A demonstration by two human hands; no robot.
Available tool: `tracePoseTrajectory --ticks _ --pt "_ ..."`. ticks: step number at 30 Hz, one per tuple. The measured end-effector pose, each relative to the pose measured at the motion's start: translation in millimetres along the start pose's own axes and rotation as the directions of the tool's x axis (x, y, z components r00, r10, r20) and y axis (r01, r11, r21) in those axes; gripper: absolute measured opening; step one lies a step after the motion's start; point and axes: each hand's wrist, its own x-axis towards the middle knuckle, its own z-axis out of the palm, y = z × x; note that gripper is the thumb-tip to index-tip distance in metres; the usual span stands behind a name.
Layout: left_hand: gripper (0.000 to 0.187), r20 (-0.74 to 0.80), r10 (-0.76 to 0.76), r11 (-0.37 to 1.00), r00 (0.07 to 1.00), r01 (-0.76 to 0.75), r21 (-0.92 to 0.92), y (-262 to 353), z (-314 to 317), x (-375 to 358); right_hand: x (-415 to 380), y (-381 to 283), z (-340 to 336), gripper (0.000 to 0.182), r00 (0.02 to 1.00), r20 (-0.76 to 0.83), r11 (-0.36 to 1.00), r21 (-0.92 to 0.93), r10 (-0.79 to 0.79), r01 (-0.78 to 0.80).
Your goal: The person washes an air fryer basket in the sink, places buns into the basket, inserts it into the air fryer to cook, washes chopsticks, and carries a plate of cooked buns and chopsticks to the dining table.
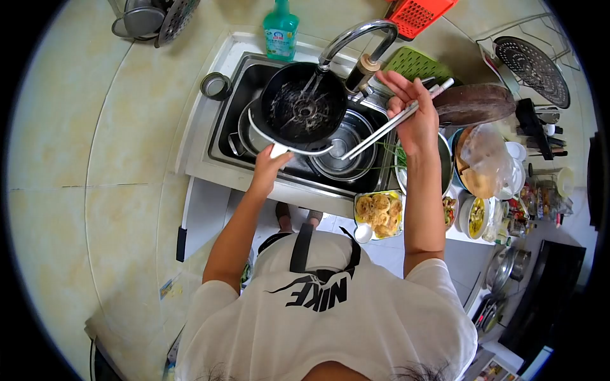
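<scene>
My left hand (270,170) is closed on the white handle of a black pan (286,108), tilted over the sink (219,149). Water from the curved faucet (361,26) runs into the pan. At the right of the faucet, my right hand (410,111) has some fingers stretched out and holds light chopsticks (384,132) between thumb and palm, their tips pointing down to the left. Below the chopstick tips, a metal bowl (343,152) sits in the sink. Another pot (244,130) is partly hidden under the pan.
A green bottle (280,35) stands behind the sink, and a small metal cup (216,86) on its left edge. Right of the sink are a plate of browned patties (380,213), a dark wooden board (476,103), a bowl of yellow food (476,218) and a green rack (416,65).
</scene>
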Motion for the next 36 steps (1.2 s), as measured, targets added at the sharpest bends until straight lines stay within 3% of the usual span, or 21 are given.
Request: tracePoseTrajectory --ticks 1,5,9,12,15,17,19,20,21,23,26,29,31,33,36 --pt "0.032 0.012 0.028 0.999 1.000 -0.028 -0.034 1 7 8 -5 1 2 0.049 1.000 -0.023 1.000 -0.009 -0.009 0.009" --pt "0.032 0.037 0.106 0.985 0.994 -0.110 0.131 3 19 29 -26 3 4 0.050 0.997 -0.063 0.998 -0.057 -0.039 0.035" --pt "0.030 0.013 0.063 0.935 0.998 -0.063 0.349 0 -2 12 -44 5 -6 0.055 0.989 -0.071 0.977 -0.177 -0.131 0.117" --pt "0.029 -0.043 0.022 0.961 0.999 -0.009 0.277 2 -16 -3 -58 11 -18 0.059 0.963 -0.171 0.940 -0.309 -0.207 0.147" --pt "0.029 -0.055 0.019 0.980 0.998 -0.008 0.198 -4 -20 -1 -65 29 -40 0.061 0.934 -0.170 0.737 -0.664 -0.314 0.127" --pt "0.029 -0.048 0.035 0.983 0.998 -0.026 0.184 -1 -9 3 -69 37 -29 0.051 0.954 -0.141 0.771 -0.625 -0.264 0.121" --pt "0.029 -0.003 0.118 0.930 0.993 -0.109 0.351 -4 -1 15 -64 53 -18 0.045 0.954 -0.117 0.778 -0.609 -0.277 0.151" --pt "0.029 0.023 0.116 0.940 0.993 -0.117 0.321 -5 4 17 -59 62 -18 0.035 0.965 -0.052 0.756 -0.632 -0.259 0.169" --pt "0.029 0.053 0.116 0.950 0.992 -0.126 0.287 -6 8 18 -58 67 -16 0.032 0.988 -0.018 0.733 -0.672 -0.153 0.102" --pt "0.030 0.033 0.125 0.949 0.992 -0.129 0.289 -13 8 18 -45 98 -25 0.029 0.994 0.035 0.774 -0.625 -0.105 0.104" --pt "0.030 -0.007 0.143 0.904 0.990 -0.128 0.409 -10 5 12 -42 108 -20 0.027 0.999 0.037 0.802 -0.596 -0.014 0.033" --pt "0.030 -0.026 0.190 0.848 0.982 -0.150 0.509 -10 -6 10 -33 133 -29 0.029 0.998 0.054 0.762 -0.645 -0.023 0.052" --pt "0.030 -0.025 0.197 0.827 0.980 -0.153 0.541 -2 -7 6 -30 156 -28 0.032 0.997 0.083 0.805 -0.592 0.007 0.044" --pt "0.029 -0.030 0.193 0.831 0.981 -0.147 0.537 -2 -7 7 -24 168 -24 0.031 0.992 0.120 0.731 -0.672 -0.048 0.117" --pt "0.027 -0.032 0.205 0.822 0.978 -0.154 0.549 -10 -10 10 -24 175 -12 0.028 0.965 0.257 0.807 -0.560 -0.047 0.188"
